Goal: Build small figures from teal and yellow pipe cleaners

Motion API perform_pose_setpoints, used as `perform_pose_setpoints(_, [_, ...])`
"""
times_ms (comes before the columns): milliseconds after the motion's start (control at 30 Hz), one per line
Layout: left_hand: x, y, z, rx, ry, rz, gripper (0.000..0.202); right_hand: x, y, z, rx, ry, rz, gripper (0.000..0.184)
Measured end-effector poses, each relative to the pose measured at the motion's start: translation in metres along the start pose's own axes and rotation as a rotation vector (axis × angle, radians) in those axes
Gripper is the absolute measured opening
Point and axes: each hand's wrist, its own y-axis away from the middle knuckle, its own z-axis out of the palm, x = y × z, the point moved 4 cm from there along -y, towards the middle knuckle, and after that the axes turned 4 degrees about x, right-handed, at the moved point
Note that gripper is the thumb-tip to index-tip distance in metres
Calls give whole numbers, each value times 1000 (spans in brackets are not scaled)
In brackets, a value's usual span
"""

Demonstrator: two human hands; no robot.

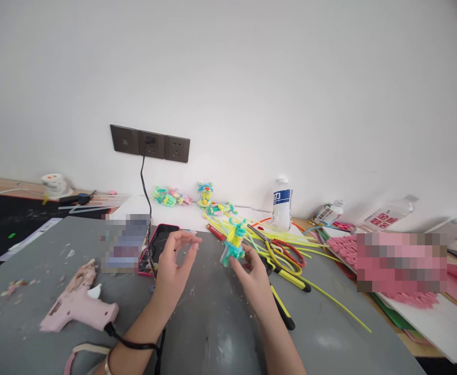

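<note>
My right hand (254, 273) grips a small pipe-cleaner figure (236, 239) in yellow and turquoise by its lower part, holding it upright over the grey work mat (213, 333). My left hand (177, 260) is apart from it, fingers spread and curved, with nothing in them. Beside the left hand lies a phone in a pink case (161, 245). A pink hot glue gun (80, 304) rests on its side left of my left forearm. Right of the figure are scissors (279, 252), yellow-handled pliers (291, 276) and several yellow pipe cleaners (343, 302).
More pipe-cleaner figures (205, 194) stand or lie along the wall. A bottle with a blue label (282, 205) stands behind the scissors. Pink braided material (341, 250) and papers occupy the right side. The black cord (142, 179) runs from the wall socket (150, 143) down to the table.
</note>
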Motion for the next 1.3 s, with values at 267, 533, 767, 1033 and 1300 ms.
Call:
perform_pose_setpoints(267, [-1,0,0,-13,160,-219,22,-11,14,15,-88,558,-145,16])
perform_pose_setpoints(533, [-1,-3,1,-29,189,-225,21,-17,15,39,-29,777,-135,16])
perform_pose_setpoints(767, [-4,0,2,-34,178,-241,23,-11,16,40,-8,788,-149,22])
perform_pose_setpoints(1033, [-9,-4,2,-4,77,-153,20,-2,9,11,25,651,-194,39])
perform_pose_setpoints(1300, [-9,-3,2,-46,51,-187,24,-5,-72,-47,-119,692,-151,27])
